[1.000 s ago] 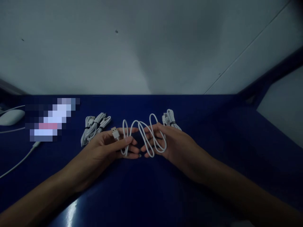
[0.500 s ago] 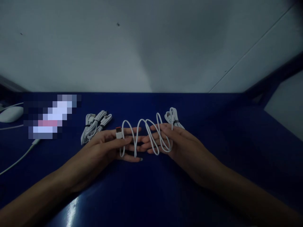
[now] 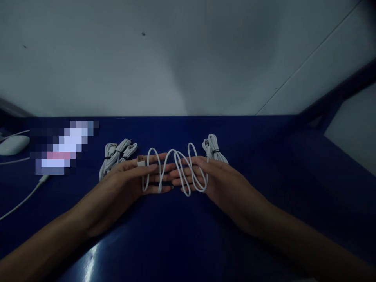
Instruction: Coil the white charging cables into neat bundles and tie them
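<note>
A loosely coiled white USB cable (image 3: 173,150) stretches across both my hands in wavy loops. On the left, my left hand (image 3: 122,182) lies palm up, its thumb pressing the cable onto the fingers just by the USB plug (image 3: 141,161), whose metal end points up. My right hand (image 3: 225,182) mirrors it, pinning the other loops under its thumb; the cable's far end is hard to make out there. The fingertips of the two hands almost meet beneath the loops.
Tied bundles of white cable (image 3: 119,154) lie behind my left hand, and another tied bundle (image 3: 216,152) sits behind the right. At left are a pixelated bright device (image 3: 67,145) with a cord (image 3: 23,203) and a smooth white object (image 3: 14,145). A pale wall (image 3: 188,58) rises behind the blue tabletop (image 3: 170,243).
Both hands and the loops between them have shifted slightly left, and the fingertips look a little closer together. The view itself has moved a little; the grip looks the same.
</note>
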Demonstrator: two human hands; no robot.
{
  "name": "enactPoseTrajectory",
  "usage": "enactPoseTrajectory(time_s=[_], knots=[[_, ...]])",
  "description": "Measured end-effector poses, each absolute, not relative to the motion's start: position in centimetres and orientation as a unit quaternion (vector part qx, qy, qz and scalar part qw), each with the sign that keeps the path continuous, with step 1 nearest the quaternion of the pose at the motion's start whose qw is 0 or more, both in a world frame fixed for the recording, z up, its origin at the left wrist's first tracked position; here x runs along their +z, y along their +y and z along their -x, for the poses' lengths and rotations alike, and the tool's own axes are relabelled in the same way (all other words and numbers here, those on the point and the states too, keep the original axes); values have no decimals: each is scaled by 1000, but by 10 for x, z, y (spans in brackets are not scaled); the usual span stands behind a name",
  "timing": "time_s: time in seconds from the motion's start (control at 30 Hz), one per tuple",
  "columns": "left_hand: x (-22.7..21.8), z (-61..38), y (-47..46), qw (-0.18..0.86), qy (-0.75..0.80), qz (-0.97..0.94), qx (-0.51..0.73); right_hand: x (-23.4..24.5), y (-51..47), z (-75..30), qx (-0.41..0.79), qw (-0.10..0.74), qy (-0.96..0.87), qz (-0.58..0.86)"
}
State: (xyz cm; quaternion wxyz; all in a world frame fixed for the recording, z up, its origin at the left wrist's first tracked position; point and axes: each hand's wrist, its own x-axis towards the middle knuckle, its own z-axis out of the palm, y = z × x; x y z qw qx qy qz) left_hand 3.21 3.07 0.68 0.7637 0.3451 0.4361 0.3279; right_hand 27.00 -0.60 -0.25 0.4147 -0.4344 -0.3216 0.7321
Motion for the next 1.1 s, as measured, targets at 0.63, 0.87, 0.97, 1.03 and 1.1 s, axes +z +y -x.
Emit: enactPoseTrajectory(time_s=[0.63, 0.87, 0.97, 1.03, 1.1], knots=[[2, -28, 32, 764, 441, -341, 326, -4, -7, -271, 739, 423, -317, 417], [0, -28, 33, 767, 436, -344, 320, -2, -8, -271, 729, 408, -314, 451], [1, -28, 32, 767, 438, -343, 321, -1, -7, -271, 729, 402, -315, 455], [1, -28, 32, 768, 433, -342, 326, -2, -7, -271, 729, 403, -312, 457], [1, -29, 31, 766, 432, -342, 330, -2, -6, -270, 730, 408, -308, 453]])
